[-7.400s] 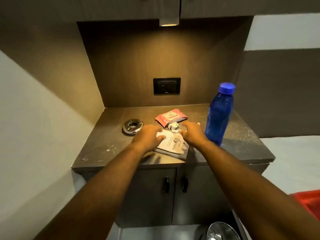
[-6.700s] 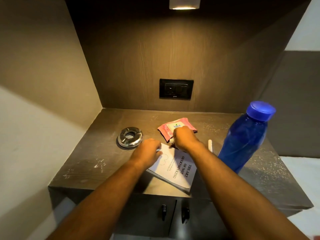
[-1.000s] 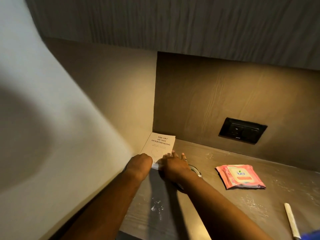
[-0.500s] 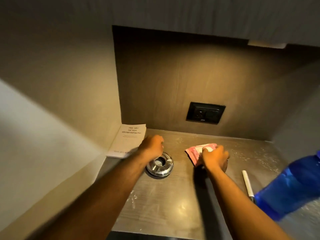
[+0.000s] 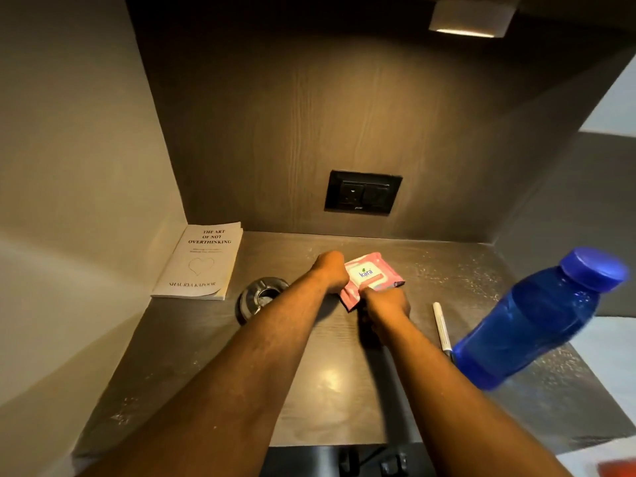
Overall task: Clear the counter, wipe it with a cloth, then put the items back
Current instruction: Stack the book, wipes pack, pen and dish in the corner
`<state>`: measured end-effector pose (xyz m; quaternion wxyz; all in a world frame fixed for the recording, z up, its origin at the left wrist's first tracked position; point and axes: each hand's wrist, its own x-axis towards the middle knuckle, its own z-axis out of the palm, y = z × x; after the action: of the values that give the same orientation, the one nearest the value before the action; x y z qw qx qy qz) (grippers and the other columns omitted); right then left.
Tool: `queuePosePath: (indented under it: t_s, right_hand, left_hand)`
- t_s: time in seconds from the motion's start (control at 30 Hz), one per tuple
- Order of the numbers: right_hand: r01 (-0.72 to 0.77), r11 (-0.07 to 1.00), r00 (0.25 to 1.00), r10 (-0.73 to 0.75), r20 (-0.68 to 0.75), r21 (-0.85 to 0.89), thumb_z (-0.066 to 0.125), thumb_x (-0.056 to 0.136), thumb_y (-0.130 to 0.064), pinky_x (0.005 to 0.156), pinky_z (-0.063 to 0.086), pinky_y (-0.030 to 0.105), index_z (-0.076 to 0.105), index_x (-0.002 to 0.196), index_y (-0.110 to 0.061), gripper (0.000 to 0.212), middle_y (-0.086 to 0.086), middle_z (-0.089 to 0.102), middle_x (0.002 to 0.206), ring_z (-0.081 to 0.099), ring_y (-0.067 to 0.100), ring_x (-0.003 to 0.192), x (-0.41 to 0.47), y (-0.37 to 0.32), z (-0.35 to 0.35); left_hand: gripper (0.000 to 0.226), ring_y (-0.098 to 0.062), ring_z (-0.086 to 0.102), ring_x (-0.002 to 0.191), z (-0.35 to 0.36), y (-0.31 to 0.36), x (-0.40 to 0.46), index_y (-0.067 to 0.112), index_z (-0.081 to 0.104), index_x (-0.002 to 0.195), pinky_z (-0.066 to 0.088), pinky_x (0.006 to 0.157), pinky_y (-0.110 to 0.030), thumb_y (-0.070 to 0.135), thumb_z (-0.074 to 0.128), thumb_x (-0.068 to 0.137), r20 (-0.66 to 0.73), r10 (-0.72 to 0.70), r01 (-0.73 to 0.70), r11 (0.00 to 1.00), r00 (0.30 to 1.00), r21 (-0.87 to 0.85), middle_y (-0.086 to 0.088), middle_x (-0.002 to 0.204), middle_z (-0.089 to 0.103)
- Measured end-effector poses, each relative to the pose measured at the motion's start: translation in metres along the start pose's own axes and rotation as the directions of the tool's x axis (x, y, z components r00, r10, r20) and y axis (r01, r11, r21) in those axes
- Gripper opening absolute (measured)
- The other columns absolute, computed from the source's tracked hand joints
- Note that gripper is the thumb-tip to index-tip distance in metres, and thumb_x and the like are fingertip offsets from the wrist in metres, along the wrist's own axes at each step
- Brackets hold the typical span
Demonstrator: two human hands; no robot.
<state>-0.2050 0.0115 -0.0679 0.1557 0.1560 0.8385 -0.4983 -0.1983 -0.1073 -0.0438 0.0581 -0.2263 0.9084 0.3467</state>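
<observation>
Pink wipes packet (image 5: 370, 278), held at both ends on the counter (image 5: 330, 380).

Left hand (image 5: 331, 271) clasps its left edge, right hand (image 5: 387, 302) pinches the near corner. Left of the grip: ashtray (image 5: 260, 297), book (image 5: 201, 261). Right: pen (image 5: 441, 327), blue bottle (image 5: 537, 318).

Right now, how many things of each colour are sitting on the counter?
Blue: 1, the water bottle
Pink: 1, the wet wipes pack, with both hands on it
White: 2, the book and the marker pen
Silver: 1, the metal ashtray
Total: 5
</observation>
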Motion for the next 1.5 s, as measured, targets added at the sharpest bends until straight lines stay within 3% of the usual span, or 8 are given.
queuePosePath:
  t_s: [0.23,0.47,0.57,0.83,1.03,1.23,1.33,1.5]
  right_hand:
    - [0.23,0.973,0.97,-0.231,0.078,0.026,0.062,0.087,-0.024,0.079,0.058,0.048,0.071,0.1,-0.013,0.019,0.01,0.073,0.101,0.069,0.032,0.085,-0.018,-0.04,0.037]
    - [0.467,0.875,0.76,-0.472,0.447,0.129,0.062,0.084,-0.012,0.081,0.056,0.054,0.073,0.087,-0.009,0.012,0.015,0.075,0.095,0.071,0.031,0.089,-0.078,-0.088,0.135]
    - [0.55,0.831,0.677,-0.503,0.537,0.084,0.066,0.082,-0.006,0.088,0.055,0.05,0.069,0.094,-0.004,0.012,0.015,0.072,0.104,0.067,0.028,0.096,-0.094,-0.087,0.163]
    - [0.799,0.584,0.488,-0.486,0.725,-0.145,0.06,0.09,-0.02,0.038,0.035,0.004,0.072,0.112,-0.014,0.026,0.006,0.07,0.109,0.054,0.001,0.063,-0.109,-0.075,0.187]
    - [0.799,0.545,0.578,-0.581,0.573,-0.254,0.058,0.092,-0.024,0.091,0.05,0.033,0.064,0.121,-0.011,0.032,0.012,0.066,0.124,0.062,0.028,0.112,-0.093,-0.078,0.161]
    - [0.578,0.592,0.815,-0.383,0.435,-0.562,0.067,0.083,-0.05,0.068,0.054,0.035,0.064,0.086,-0.01,0.04,0.01,0.068,0.083,0.064,0.024,0.073,-0.054,-0.057,0.092]
    - [0.482,0.722,0.848,-0.243,0.471,-0.497,0.071,0.078,-0.053,0.049,0.049,0.028,0.065,0.08,-0.008,0.046,0.01,0.068,0.074,0.064,0.021,0.06,-0.054,-0.045,0.083]
    - [0.361,0.869,0.865,-0.177,0.469,-0.339,0.073,0.083,-0.035,0.046,0.055,0.029,0.064,0.087,-0.004,0.033,0.015,0.069,0.084,0.068,0.025,0.062,-0.06,-0.042,0.091]
  left_hand:
    - [0.021,-0.031,0.066,0.098,-0.05,-0.022,-0.011,0.003,0.071,0.102,0.051,0.077,-0.036,0.007,0.057,0.087,-0.254,-0.143,0.067,0.956,0.957,-0.287,-0.017,0.104,0.071]
    - [0.023,-0.034,0.071,0.086,-0.134,-0.125,-0.054,0.0,0.071,0.1,0.059,0.076,-0.045,-0.003,0.057,0.083,-0.435,-0.412,0.1,0.808,0.801,-0.581,-0.021,0.098,0.072]
    - [0.021,-0.023,0.067,0.08,-0.15,-0.156,-0.078,0.009,0.071,0.103,0.056,0.062,-0.026,0.009,0.062,0.085,-0.485,-0.457,0.229,0.859,0.745,-0.458,-0.007,0.102,0.073]
    - [0.031,-0.033,0.062,0.106,-0.142,-0.185,-0.099,0.003,0.065,0.117,0.05,0.095,-0.039,0.018,0.056,0.092,-0.402,-0.4,0.36,0.917,0.824,-0.175,-0.018,0.118,0.066]
    - [0.025,-0.03,0.065,0.096,-0.143,-0.178,-0.107,0.006,0.066,0.108,0.045,0.067,-0.028,0.012,0.048,0.092,-0.436,-0.356,0.395,0.919,0.826,-0.003,-0.014,0.11,0.069]
    - [0.024,-0.028,0.061,0.107,-0.101,-0.147,-0.108,0.012,0.066,0.111,0.052,0.089,-0.035,0.019,0.058,0.09,-0.44,-0.216,0.194,0.976,0.871,-0.094,-0.01,0.117,0.065]
    - [0.021,-0.026,0.066,0.091,-0.074,-0.13,-0.105,0.012,0.067,0.101,0.054,0.073,-0.033,0.026,0.064,0.086,-0.228,-0.297,0.263,0.95,0.927,-0.169,-0.008,0.099,0.07]
    - [0.014,-0.021,0.064,0.063,-0.065,-0.119,-0.101,0.009,0.063,0.099,0.043,0.041,-0.022,0.019,0.061,0.088,-0.193,-0.394,0.31,0.882,0.899,-0.355,-0.011,0.087,0.071]
